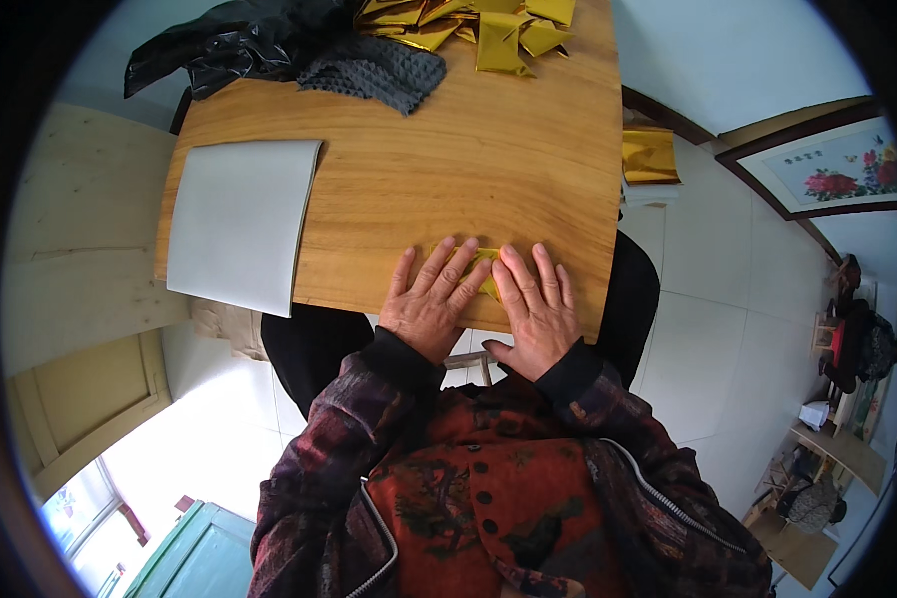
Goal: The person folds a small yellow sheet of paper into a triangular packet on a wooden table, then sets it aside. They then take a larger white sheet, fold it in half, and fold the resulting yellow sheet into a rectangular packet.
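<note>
Your left hand (432, 299) and right hand (542, 321) lie flat, fingers extended, gripping nothing; the gold foil (490, 288) sits under and between those fingers. Likely light, slick, easily creased: pinch its edges.

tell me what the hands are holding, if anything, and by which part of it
Nothing looks gripped; the left hand and right hand are palm-down, fingers spread over gold foil paper on the wooden table.
</note>
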